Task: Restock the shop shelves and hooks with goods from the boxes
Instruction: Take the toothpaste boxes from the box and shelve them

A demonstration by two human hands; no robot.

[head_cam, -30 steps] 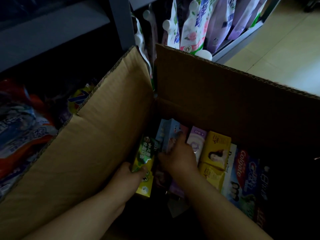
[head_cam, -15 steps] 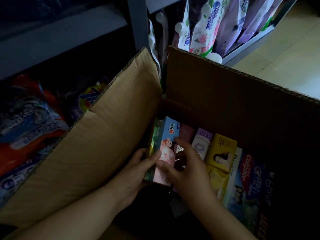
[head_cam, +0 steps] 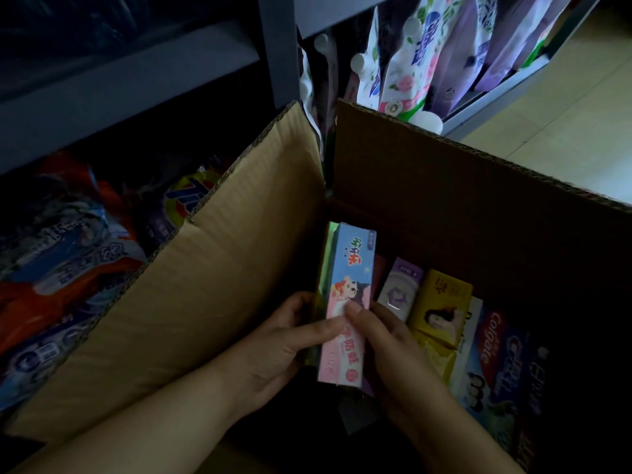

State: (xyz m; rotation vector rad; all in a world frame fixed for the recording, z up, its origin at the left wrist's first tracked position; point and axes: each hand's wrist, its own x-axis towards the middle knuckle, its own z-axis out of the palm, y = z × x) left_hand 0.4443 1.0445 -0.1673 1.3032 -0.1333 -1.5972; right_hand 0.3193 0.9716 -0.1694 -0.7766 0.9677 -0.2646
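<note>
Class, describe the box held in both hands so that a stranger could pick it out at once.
Find the open cardboard carton before the shelves. At its left inner corner, both hands hold a long, slim box. Unlike the yellow and purple boxes beside it, it is light blue above, pink below, with a cartoon puppy.

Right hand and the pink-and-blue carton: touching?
Touching. The head view shows the right hand with its thumb pressed on the face of the pink-and-blue carton; the left hand grips its other side.

Left hand point(head_cam: 273, 347) and right hand point(head_cam: 383, 343) meet, fingers curled in a shared grip.
</note>
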